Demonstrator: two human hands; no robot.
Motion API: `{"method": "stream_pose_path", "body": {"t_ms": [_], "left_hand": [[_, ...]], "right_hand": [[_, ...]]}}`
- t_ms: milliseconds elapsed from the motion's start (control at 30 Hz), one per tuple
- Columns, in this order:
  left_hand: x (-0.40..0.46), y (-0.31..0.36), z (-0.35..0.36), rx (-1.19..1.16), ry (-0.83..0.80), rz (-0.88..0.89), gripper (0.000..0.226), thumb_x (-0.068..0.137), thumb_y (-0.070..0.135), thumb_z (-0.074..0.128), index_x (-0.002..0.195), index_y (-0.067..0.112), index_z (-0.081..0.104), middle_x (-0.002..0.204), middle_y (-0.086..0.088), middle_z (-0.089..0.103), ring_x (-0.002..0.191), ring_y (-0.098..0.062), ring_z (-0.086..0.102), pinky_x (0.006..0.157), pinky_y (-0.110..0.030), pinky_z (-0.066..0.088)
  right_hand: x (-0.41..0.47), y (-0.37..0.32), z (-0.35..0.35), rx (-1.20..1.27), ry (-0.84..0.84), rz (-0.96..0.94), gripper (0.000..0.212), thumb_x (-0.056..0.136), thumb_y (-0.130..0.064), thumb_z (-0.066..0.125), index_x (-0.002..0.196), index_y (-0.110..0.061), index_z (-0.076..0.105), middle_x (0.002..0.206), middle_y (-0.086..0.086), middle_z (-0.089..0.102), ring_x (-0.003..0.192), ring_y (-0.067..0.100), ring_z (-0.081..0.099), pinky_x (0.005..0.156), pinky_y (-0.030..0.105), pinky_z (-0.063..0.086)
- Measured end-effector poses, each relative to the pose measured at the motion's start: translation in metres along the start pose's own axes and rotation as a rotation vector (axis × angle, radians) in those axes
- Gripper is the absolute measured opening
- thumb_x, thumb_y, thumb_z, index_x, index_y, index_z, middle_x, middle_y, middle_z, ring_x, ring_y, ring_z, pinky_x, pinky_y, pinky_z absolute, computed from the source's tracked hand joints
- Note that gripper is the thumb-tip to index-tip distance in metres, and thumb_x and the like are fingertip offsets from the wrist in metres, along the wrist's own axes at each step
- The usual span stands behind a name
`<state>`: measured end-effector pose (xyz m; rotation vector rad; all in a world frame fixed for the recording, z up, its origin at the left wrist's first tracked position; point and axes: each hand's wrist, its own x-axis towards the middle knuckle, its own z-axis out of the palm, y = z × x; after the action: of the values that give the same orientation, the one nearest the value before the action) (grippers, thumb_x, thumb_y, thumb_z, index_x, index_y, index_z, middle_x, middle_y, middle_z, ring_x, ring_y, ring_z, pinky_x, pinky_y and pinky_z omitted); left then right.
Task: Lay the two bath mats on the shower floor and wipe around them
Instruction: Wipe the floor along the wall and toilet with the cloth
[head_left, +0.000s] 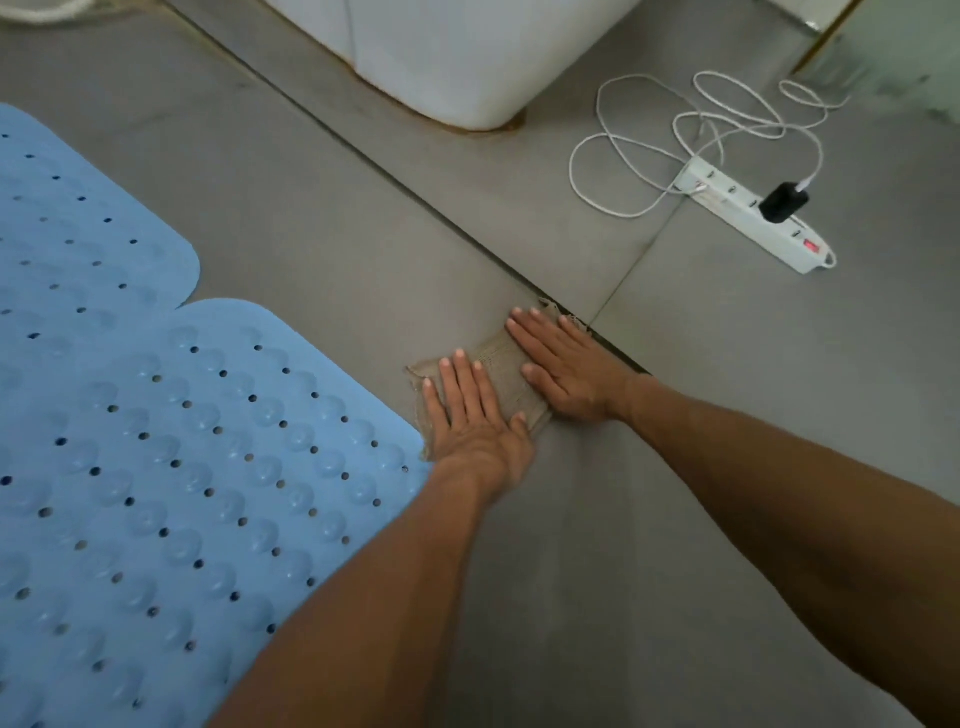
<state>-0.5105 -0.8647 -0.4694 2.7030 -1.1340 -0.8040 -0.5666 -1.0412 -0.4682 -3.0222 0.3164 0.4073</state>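
Observation:
Two light blue bath mats with holes and suction bumps lie flat on the grey floor, side by side. The far mat (78, 234) fills the upper left, and the near mat (182, 467) covers the lower left. Just right of the near mat's corner lies a beige cloth (501, 364). My left hand (470, 415) rests flat on its near end, fingers stretched out. My right hand (563, 364) presses flat on its far end, beside a dark floor groove (415, 192). Neither hand curls around the cloth.
A white appliance (467, 62) with a rusty base stands beyond the groove at the top. To the right lies a white power strip (748, 213) with a black adapter (783, 201) plugged in and a loose white cable (623, 150). Bare grey floor stretches below my arms.

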Motion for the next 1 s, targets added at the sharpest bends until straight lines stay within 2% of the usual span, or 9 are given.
{"method": "stream_pose_path", "body": {"t_ms": [100, 267, 500, 600, 700, 1000], "left_hand": [[-0.001, -0.001, -0.002, 0.012, -0.076, 0.03, 0.078, 0.097, 0.051, 0.01, 0.144, 0.003, -0.029, 0.147, -0.017, -0.045, 0.136, -0.032, -0.042, 0.112, -0.053, -0.024], [0.005, -0.001, 0.0, 0.068, -0.09, 0.031, 0.079, 0.096, 0.052, 0.011, 0.144, 0.003, -0.03, 0.147, -0.018, -0.045, 0.136, -0.033, -0.042, 0.112, -0.054, -0.023], [-0.005, 0.009, 0.003, 0.216, -0.026, 0.046, 0.077, 0.098, 0.052, 0.01, 0.148, 0.004, -0.023, 0.153, -0.017, -0.035, 0.142, -0.031, -0.033, 0.117, -0.049, -0.018], [-0.015, 0.017, 0.012, 0.231, 0.019, 0.131, 0.075, 0.099, 0.051, 0.008, 0.15, 0.003, -0.019, 0.157, -0.018, -0.028, 0.145, -0.03, -0.027, 0.119, -0.045, -0.016], [-0.031, 0.015, 0.026, 0.264, 0.073, 0.223, 0.074, 0.099, 0.052, 0.008, 0.151, 0.004, -0.014, 0.159, -0.016, -0.022, 0.147, -0.028, -0.022, 0.119, -0.041, -0.015], [-0.07, -0.011, 0.033, 0.472, 0.125, 0.487, 0.074, 0.099, 0.052, 0.012, 0.153, 0.003, -0.005, 0.161, -0.017, -0.012, 0.15, -0.027, -0.012, 0.122, -0.041, -0.005]], "right_hand": [[-0.006, -0.009, -0.002, 0.022, 0.009, 0.048, 0.057, 0.106, -0.038, 0.017, 0.158, -0.024, -0.002, 0.166, -0.005, -0.009, 0.152, 0.011, -0.011, 0.124, 0.038, -0.005], [-0.008, -0.007, 0.008, 0.076, 0.095, 0.029, 0.059, 0.105, -0.042, 0.014, 0.159, -0.024, 0.0, 0.166, -0.006, -0.006, 0.152, 0.01, -0.009, 0.124, 0.038, -0.006], [-0.041, 0.002, 0.029, 0.103, 0.138, 0.035, 0.061, 0.103, -0.046, 0.01, 0.158, -0.022, -0.003, 0.166, -0.003, -0.007, 0.152, 0.012, -0.011, 0.124, 0.044, -0.004], [-0.061, 0.007, 0.039, 0.128, 0.164, 0.119, 0.061, 0.104, -0.046, 0.01, 0.158, -0.02, -0.003, 0.167, -0.002, -0.007, 0.152, 0.013, -0.011, 0.124, 0.046, -0.002], [-0.08, -0.004, 0.05, 0.144, 0.149, 0.195, 0.063, 0.103, -0.048, 0.006, 0.158, -0.019, -0.005, 0.166, -0.001, -0.011, 0.152, 0.014, -0.014, 0.123, 0.045, -0.006], [-0.153, -0.079, 0.069, 0.29, 0.161, 0.516, 0.062, 0.104, -0.046, 0.012, 0.158, -0.021, -0.004, 0.166, -0.003, -0.01, 0.152, 0.014, -0.014, 0.123, 0.045, -0.009]]}}
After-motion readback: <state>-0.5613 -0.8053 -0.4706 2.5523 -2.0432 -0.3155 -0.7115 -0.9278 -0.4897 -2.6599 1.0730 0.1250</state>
